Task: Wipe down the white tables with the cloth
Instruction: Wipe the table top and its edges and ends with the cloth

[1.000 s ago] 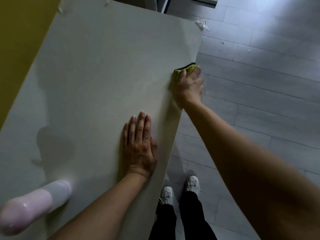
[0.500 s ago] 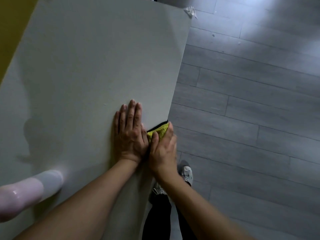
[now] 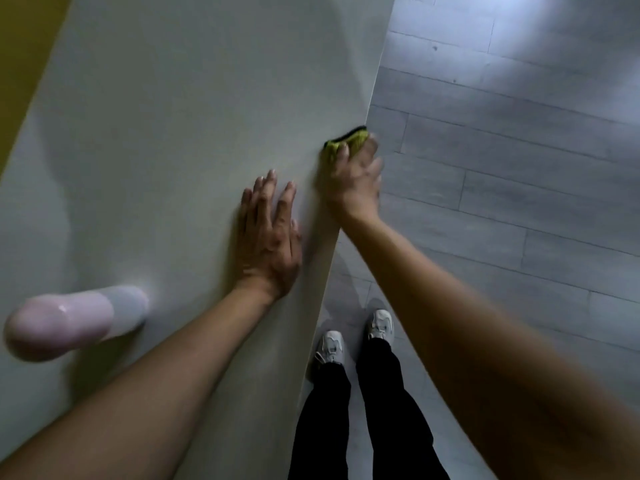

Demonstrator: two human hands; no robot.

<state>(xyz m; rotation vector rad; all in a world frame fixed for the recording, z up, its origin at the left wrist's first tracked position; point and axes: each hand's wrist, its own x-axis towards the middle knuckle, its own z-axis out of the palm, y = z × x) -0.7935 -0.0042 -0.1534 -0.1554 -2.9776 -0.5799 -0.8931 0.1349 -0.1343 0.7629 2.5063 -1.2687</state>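
While the left hand [image 3: 268, 237] lies flat with fingers straight on the white table [image 3: 173, 133], the right hand [image 3: 353, 181] curls round the yellow-green cloth [image 3: 349, 140] at the table's right edge, a soft, light, bunchable thing best gripped wadded under the palm.

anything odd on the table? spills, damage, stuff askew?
Nothing stands out. The white table shows no spill or damage. The right hand holds the yellow cloth at the table's edge, the left hand lies flat, and a pink bottle stands nearby.
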